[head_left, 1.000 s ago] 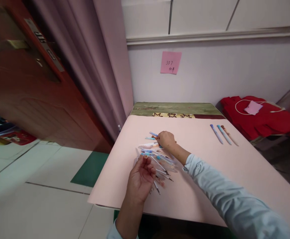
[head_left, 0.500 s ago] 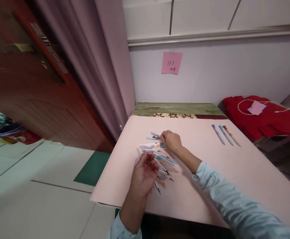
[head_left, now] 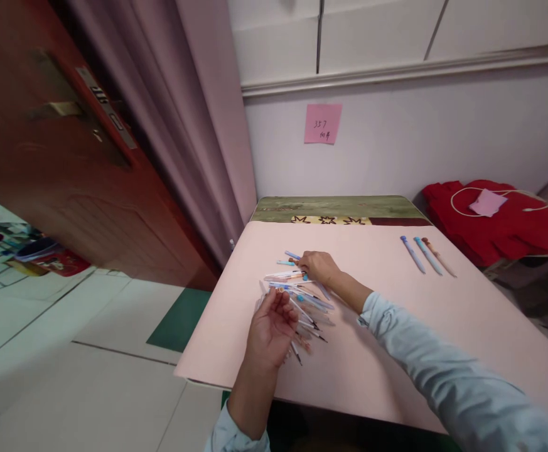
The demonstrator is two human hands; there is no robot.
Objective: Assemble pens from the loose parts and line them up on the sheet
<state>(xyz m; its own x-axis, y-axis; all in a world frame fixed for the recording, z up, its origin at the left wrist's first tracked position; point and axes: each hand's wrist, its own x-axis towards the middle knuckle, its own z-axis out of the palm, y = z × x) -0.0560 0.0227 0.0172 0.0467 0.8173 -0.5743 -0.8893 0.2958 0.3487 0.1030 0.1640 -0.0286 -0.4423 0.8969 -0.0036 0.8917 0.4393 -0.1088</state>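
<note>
A pile of pen refills and pen parts [head_left: 312,301], white, blue, clear and brown, lies loose on the pink-covered table [head_left: 377,370]. My left hand [head_left: 271,329] is palm up at the pile's near left side. Its thumb and forefinger pinch a small orange-brown pen part [head_left: 280,290]. My right hand [head_left: 319,267] reaches over the far end of the pile, fingers bent down and closed beside small blue and brown pen parts [head_left: 293,256]. Its fingertips are hidden, so what they hold cannot be made out.
Three whole pens [head_left: 428,256], blue, teal and brown, lie side by side at the right. Beyond the table's right edge is red cloth [head_left: 528,220] with a white cord. A curtain [head_left: 208,125] and wooden door [head_left: 90,188] stand left; a pink note [head_left: 323,123] is on the wall.
The view has shifted slightly. My right hand has moved a little left over the far end of the pile. My left hand keeps its pinch almost unmoved.
</note>
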